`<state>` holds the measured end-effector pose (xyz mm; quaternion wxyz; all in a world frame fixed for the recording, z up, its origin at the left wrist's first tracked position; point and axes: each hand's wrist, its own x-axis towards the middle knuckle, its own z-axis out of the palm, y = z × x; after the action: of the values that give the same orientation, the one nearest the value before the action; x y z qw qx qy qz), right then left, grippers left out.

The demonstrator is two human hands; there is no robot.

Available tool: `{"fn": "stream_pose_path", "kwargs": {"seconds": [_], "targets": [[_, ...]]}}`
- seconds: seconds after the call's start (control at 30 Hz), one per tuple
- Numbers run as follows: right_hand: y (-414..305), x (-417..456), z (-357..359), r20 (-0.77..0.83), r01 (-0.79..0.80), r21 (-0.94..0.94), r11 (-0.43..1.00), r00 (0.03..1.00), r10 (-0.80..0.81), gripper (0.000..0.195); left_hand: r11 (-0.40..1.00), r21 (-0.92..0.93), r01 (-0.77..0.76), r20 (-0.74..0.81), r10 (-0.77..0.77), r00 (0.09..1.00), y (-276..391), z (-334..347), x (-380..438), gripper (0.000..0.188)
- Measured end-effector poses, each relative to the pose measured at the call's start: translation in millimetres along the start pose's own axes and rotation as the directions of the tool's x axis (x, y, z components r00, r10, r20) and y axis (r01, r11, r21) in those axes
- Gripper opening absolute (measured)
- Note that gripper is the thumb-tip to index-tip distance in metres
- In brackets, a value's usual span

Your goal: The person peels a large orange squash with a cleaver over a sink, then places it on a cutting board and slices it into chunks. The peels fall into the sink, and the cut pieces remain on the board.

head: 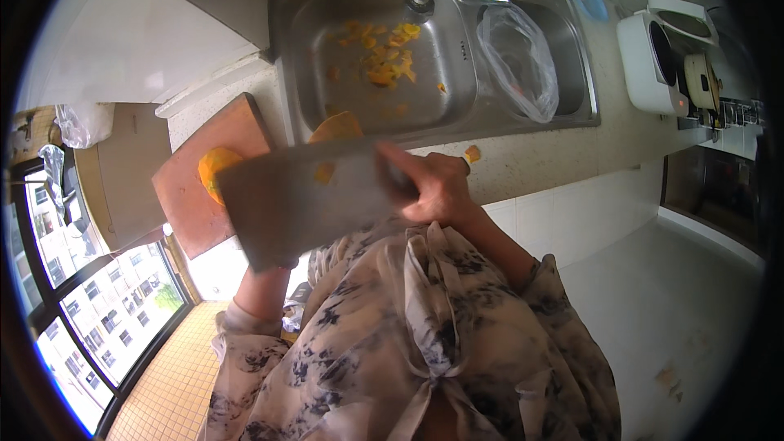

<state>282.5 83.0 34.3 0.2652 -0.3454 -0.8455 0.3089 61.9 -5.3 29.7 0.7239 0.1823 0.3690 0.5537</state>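
My right hand (438,187) grips the handle of a broad cleaver (300,196), its blade blurred and lying across the view to the left. A small orange scrap (324,173) clings to the blade. Beyond its left end, a chunk of peeled orange vegetable, perhaps pumpkin (214,171), rests on a reddish-brown cutting board (187,205). Another orange piece (338,126) shows past the blade's upper edge, by the sink's front rim. My left forearm (264,291) reaches up under the cleaver; the blade hides my left hand, so its grip cannot be seen.
Orange peelings (389,64) lie in the left basin of a steel sink (453,98), below a hose faucet (421,3). A clear plastic bag (520,67) sits over the right basin. One scrap (472,153) is on the counter (527,162). A white rice cooker (649,64) stands far right.
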Motion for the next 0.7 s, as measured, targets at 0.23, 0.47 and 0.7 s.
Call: {"fn": "stream_pose_path", "kwargs": {"seconds": [0.23,0.47,0.7], "targets": [[-1.8,-3.8,-2.0,-0.007,0.131,0.031,0.991,0.991,-0.131,0.083,0.996,-0.059,-0.061,0.023,0.062,0.998,-3.4,-5.4,1.5,0.044],[1.2,-5.2,3.2,-0.039,0.008,0.008,1.000,0.999,-0.008,0.073,0.994,-0.059,-0.092,0.019,0.093,0.995,-10.0,-10.4,2.7,0.042],[-3.4,-6.4,6.7,-0.115,-0.024,0.032,0.999,0.993,0.027,0.063,0.994,-0.047,-0.094,0.062,0.097,0.993,-10.1,-13.3,4.4,0.041]]}}
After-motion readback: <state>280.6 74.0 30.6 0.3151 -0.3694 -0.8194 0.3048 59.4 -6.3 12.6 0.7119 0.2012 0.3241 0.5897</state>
